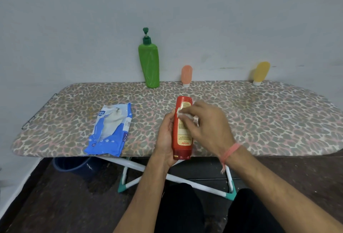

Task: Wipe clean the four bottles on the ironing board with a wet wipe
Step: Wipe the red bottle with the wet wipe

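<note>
At the ironing board's [259, 121] near edge, our left hand [166, 138] grips the red bottle [182, 130] while our right hand [207, 123] pinches the wet wipe [182, 114] against its label (wiping underway). Next we would turn it to reach unwiped sides; the green bottle [149, 64], orange bottle [186, 76] and yellow bottle [260, 73] wait along the far edge.

Both forearms reach forward from the bottom edge toward 12 o'clock, bare to the elbow. The left hand [165, 138] is curled, palm turned toward 3 o'clock, its fingers [169, 121] wrapped in a grip. The right hand [207, 123] lies palm down just beside it at 3 o'clock, fingers bunched and pressing toward 9 o'clock.
</note>
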